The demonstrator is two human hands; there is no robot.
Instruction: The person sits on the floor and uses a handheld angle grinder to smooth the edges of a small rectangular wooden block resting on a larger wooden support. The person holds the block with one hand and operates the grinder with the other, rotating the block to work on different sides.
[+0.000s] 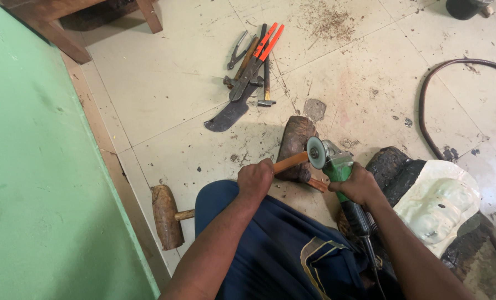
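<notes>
At frame centre, the left hand (255, 179) grips a wooden-handled tool (291, 161), bracing it on a dark wood block (294, 144) against the disc of the green angle grinder (336, 166) clasped by the right hand (359, 186).

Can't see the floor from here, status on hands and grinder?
Left hand grips an orange-brown wooden handle. Right hand holds the green angle grinder, disc at the handle. Brown wooden block just behind.

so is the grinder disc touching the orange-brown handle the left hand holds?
Touching, as far as the head view shows: the grinder disc meets the end of the orange-brown handle with no visible gap; the left hand grips its other end.
</notes>
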